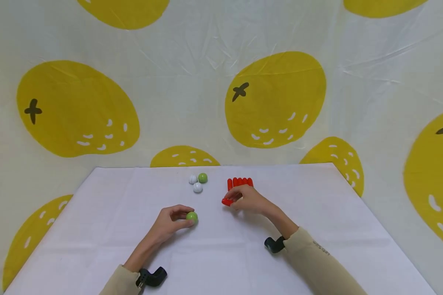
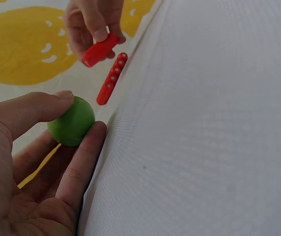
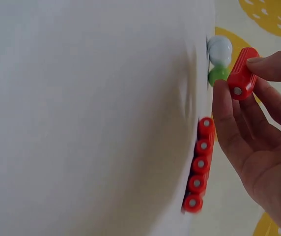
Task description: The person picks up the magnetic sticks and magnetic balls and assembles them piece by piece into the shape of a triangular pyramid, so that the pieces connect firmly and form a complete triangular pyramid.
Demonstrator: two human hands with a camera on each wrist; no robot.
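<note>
Our left hand (image 1: 168, 224) pinched a green ball (image 1: 192, 216) between thumb and fingers on the table (image 1: 317, 229), while our right hand (image 1: 249, 199) gripped a red rod (image 1: 227, 201) just off the surface. Beyond the right hand lay a row of rods (image 1: 240, 182), and beyond the left a cluster of balls (image 1: 197, 182). We judged this the pick-up step; next, ball and rod needed careful alignment to meet.

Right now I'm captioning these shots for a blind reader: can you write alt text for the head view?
A left hand pinches a green ball on a white table while the right hand holds a red rod. Behind them lie a row of red rods and three balls, two white and one green.
</note>
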